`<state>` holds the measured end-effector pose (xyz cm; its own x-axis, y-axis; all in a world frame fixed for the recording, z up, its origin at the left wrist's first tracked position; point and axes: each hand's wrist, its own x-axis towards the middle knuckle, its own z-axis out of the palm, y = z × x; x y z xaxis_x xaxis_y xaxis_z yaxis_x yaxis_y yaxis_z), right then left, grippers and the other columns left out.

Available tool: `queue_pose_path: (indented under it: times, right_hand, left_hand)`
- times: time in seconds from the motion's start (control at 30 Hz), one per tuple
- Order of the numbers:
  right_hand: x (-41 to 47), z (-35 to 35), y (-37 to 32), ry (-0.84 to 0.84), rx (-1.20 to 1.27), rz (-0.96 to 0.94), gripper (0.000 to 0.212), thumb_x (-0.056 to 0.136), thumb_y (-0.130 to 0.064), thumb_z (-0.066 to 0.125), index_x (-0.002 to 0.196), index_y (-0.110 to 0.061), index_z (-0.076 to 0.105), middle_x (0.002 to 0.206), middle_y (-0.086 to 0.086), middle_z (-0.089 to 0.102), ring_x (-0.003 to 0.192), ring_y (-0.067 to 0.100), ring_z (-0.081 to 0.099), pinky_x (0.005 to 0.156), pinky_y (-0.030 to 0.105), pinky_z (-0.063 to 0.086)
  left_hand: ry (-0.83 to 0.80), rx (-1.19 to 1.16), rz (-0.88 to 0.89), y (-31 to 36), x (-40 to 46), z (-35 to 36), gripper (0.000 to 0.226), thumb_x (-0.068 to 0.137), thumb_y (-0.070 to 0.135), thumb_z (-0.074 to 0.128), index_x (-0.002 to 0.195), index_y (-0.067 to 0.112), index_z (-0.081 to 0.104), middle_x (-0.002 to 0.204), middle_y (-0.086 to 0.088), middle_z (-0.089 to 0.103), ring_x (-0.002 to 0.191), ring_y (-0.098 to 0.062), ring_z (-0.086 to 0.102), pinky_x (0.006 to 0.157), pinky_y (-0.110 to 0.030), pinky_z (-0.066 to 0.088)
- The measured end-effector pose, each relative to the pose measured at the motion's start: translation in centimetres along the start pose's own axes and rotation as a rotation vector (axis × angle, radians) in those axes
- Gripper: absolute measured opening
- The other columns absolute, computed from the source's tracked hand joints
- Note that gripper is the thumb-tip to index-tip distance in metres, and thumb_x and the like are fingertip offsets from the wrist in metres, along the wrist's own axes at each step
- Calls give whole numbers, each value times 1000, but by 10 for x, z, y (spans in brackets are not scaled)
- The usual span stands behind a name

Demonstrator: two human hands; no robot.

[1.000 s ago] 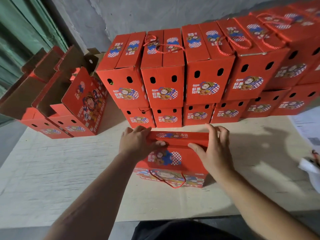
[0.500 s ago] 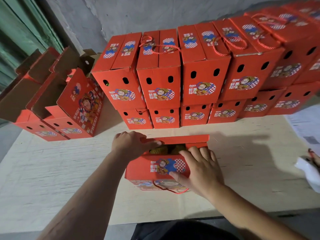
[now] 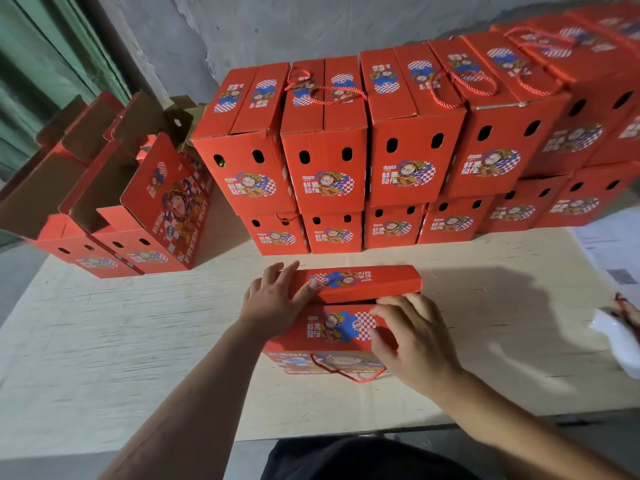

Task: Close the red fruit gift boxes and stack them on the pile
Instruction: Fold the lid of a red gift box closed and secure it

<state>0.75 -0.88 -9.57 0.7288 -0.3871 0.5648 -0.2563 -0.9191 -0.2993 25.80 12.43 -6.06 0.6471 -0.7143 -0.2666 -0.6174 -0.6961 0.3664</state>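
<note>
A pale wooden tabletop fills the middle of the view. White printed papers lie at three o'clock. A grey concrete wall stands at twelve, green corrugated panelling at ten.

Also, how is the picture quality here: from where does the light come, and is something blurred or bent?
Head view: light comes from the left, since a soft dark shadow falls on the table to the right of the box being closed; the stacked red boxes lean outward from wide-angle distortion; the white object at the right edge is blurred; no strong glare shows.
</note>
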Motion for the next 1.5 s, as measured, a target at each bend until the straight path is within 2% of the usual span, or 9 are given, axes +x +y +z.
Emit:
queue_pose_path:
  times: [0.1,0.2,0.3,0.4,0.63,0.83,1.07,1.3,1.5]
  right_hand:
    - [2,-14,-7,56,43,3,12,93,-24,65,96,-14,72,104,-3,67,93,26,58,81,41,47]
    - [-1,-22,-26,18,146,-34,13,95,-23,64,104,-14,69,98,-2,62,86,22,58,75,38,47]
    - [-9,-17,-43,-150,48,53,46,93,-39,64,133,-18,64,125,1,59,105,25,57,85,44,53]
    - [-8,-17,-40,-375,-130,237,84,95,-67,47,162,-20,29,162,3,34,145,30,36,116,49,39]
    - [-10,-15,-35,-254,-169,200,76,78,-67,73,133,-16,59,128,6,49,109,30,50,91,46,55]
    - [-13,-10,-34,-324,-243,221,92,77,-72,63,146,-13,49,140,7,48,123,33,46,105,48,47]
    - [20,-18,-22,-403,-264,162,96,45,-82,82,118,-26,56,106,-5,48,94,22,46,79,38,29]
    - [4,-17,-31,-273,-250,138,95,52,-69,88,130,-22,59,120,7,49,102,32,45,86,46,33]
    - [8,-15,-33,-377,-251,153,95,58,-63,86,134,-16,56,128,7,53,106,33,53,92,49,42]
  left_hand:
    - [53,-2,-1,2,6,-9,107,75,102,19,150,33,50,152,0,50,134,-32,52,109,-50,45]
    - [-42,67,-13,4,10,-12,103,75,99,19,154,36,42,158,-1,42,139,-40,46,114,-54,39]
    - [-146,21,-41,2,12,-7,101,74,97,24,158,42,27,164,1,25,145,-42,35,119,-58,33]
    - [-160,-22,-65,2,13,-4,100,73,99,27,158,45,20,165,5,17,146,-43,33,117,-60,35]
    - [-139,106,7,5,8,-13,110,60,110,29,148,43,33,155,0,36,138,-40,47,115,-55,39]
    - [-146,245,52,6,16,-33,125,48,116,28,145,39,45,146,5,54,132,-29,52,112,-51,41]
    - [-149,121,23,0,10,-27,123,44,115,33,140,40,46,139,7,51,128,-27,51,106,-51,48]
    - [-304,-64,-86,3,33,-35,85,79,94,45,140,35,56,141,-9,52,134,-37,48,113,-50,42]
    - [-335,-6,-147,3,32,-25,99,66,97,46,150,44,36,147,-8,30,137,-40,41,111,-53,43]
